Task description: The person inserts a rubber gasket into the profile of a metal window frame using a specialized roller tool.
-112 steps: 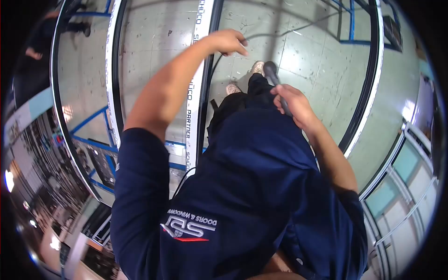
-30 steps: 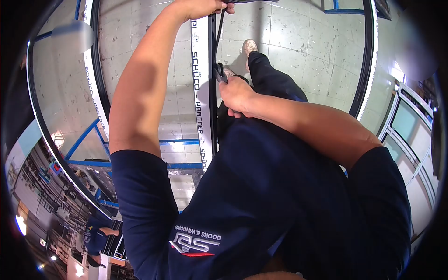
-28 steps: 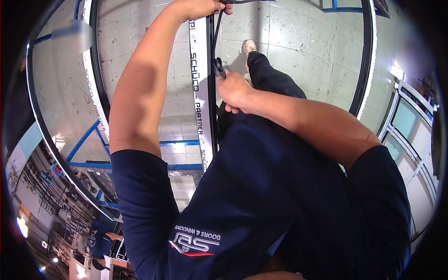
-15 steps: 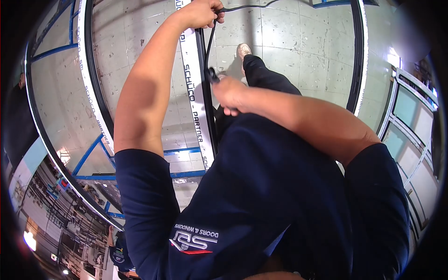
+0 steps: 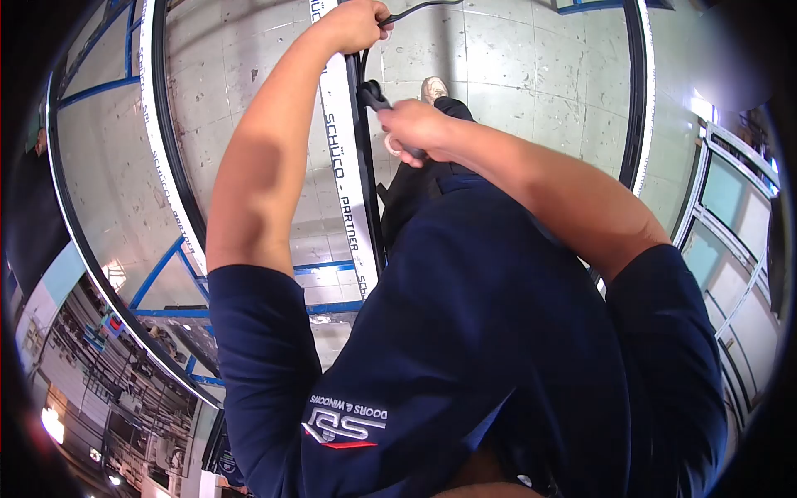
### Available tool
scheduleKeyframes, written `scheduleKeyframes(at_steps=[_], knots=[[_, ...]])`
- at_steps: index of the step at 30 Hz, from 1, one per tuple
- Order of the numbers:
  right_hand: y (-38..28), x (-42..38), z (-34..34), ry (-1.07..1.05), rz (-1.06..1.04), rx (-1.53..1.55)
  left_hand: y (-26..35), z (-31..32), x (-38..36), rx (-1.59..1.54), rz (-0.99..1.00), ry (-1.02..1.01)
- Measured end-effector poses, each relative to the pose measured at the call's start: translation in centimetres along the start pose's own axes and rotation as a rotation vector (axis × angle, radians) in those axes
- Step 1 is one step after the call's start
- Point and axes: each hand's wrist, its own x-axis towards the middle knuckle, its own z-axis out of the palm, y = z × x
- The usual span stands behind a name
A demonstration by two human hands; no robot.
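Observation:
My left hand pinches a thin black rubber gasket strip at the upper end of a white-taped frame bar. From these fingers the strip trails off to the right and also runs down along the bar's black edge. My right hand is closed around a black hand tool with a rounded head. That head is against or very close to the bar's dark edge, below my left hand; contact is hard to make out. A pale ring shows by my right fingers.
Another taped frame bar runs at left, and a further one at right. Blue metal supports lie beneath. A light metal rack stands at far right. My shoe is on the tiled floor.
My right hand has moved up along the bar with the tool, closer to my left hand. The left hand has shifted slightly, and less of the trailing strip shows.

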Motion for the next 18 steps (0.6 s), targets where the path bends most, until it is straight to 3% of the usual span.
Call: scheduleKeyframes(at_steps=[2, 4, 5, 7, 8, 9, 11, 13, 15, 17, 18], knots=[[2.6, 1.0, -1.1, -0.044, -0.022, 0.13, -0.6, 0.9, -2.0, -0.135, -0.028, 0.065], [5.2, 1.4, -0.9, 0.16, 0.011, 0.151, -1.0, 1.9, -3.7, -0.303, -0.028, 0.129], [6.1, 2.0, -0.6, 0.152, 0.016, 0.155, -0.7, 2.0, -4.0, -0.3, -0.035, 0.123], [7.0, 4.0, 0.3, 0.107, -0.076, 0.204, 0.5, 1.4, -5.1, -0.214, -0.143, 0.012], [7.3, 4.9, 1.1, 0.087, -0.097, 0.34, 2.6, 1.0, -5.8, -0.114, -0.104, 0.164], [7.6, 5.7, 1.5, 0.073, -0.093, 0.337, 2.4, 1.6, -5.5, -0.112, -0.118, 0.165], [7.5, 6.1, 2.6, 0.151, -0.136, 0.445, 1.7, 2.8, -4.5, 0.196, -0.015, 0.201], [7.5, 6.0, 2.9, 0.145, -0.126, 0.46, 2.4, 3.9, -3.4, 0.259, -0.106, 0.086], [7.7, 5.7, 2.6, 0.24, -0.133, 0.428, 2.9, 5.1, -3.0, 0.354, -0.134, -0.167], [8.4, 6.4, 0.9, 0.256, -0.221, 0.522, 3.3, 6.1, -5.2, 0.334, -0.031, -0.065], [8.9, 6.9, -0.4, 0.267, -0.239, 0.562, 3.4, 7.1, -6.3, 0.142, -0.052, 0.141]])
